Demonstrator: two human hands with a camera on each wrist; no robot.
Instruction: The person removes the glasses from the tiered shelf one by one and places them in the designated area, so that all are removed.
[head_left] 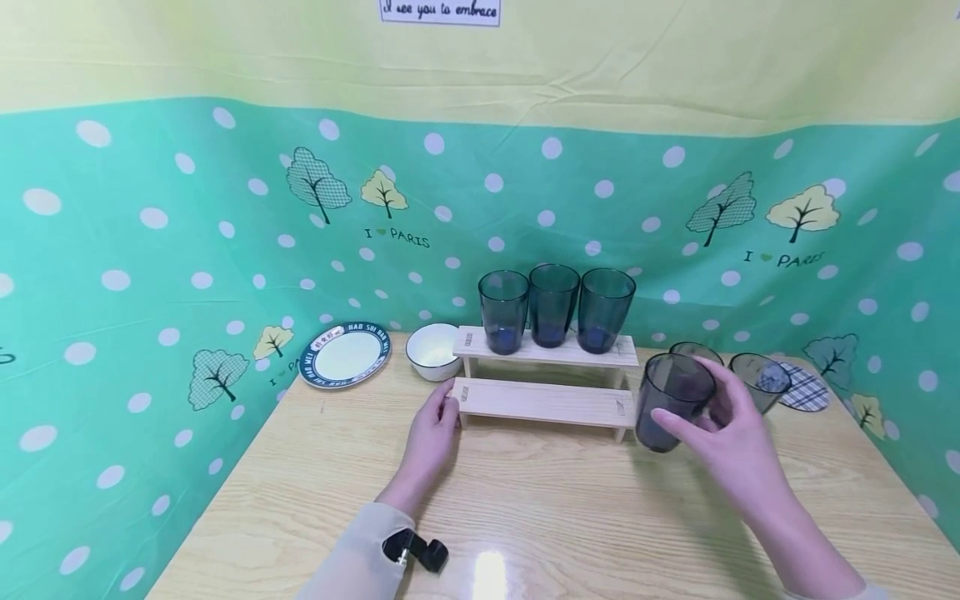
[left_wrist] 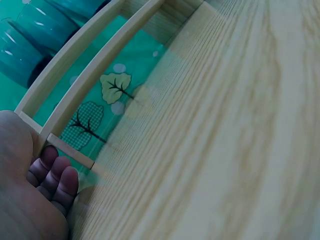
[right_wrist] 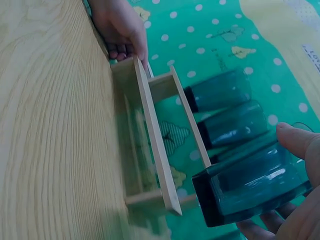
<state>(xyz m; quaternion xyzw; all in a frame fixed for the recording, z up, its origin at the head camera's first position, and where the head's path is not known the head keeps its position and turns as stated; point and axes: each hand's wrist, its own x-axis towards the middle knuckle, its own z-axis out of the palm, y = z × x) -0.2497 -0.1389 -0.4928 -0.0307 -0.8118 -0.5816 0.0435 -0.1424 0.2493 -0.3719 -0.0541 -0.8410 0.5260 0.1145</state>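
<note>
Right hand (head_left: pixel 731 437) grips dark tumbler (head_left: pixel 670 400), lifted just off right end of two-tier wooden rack (head_left: pixel 543 402). Left hand (head_left: pixel 431 433) rests straight-fingered against rack's left end, near table's back edge. Step judged: shelving tumbler. Next: set upright on bare lower tier.

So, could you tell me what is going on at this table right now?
A person is handling dark tumblers at a two-step wooden rack. The right hand holds one tumbler tilted in the air just right of the lower step, which is bare. The left hand touches the rack's left end. Three tumblers stand on the upper step, and two more wait on the table.
</note>
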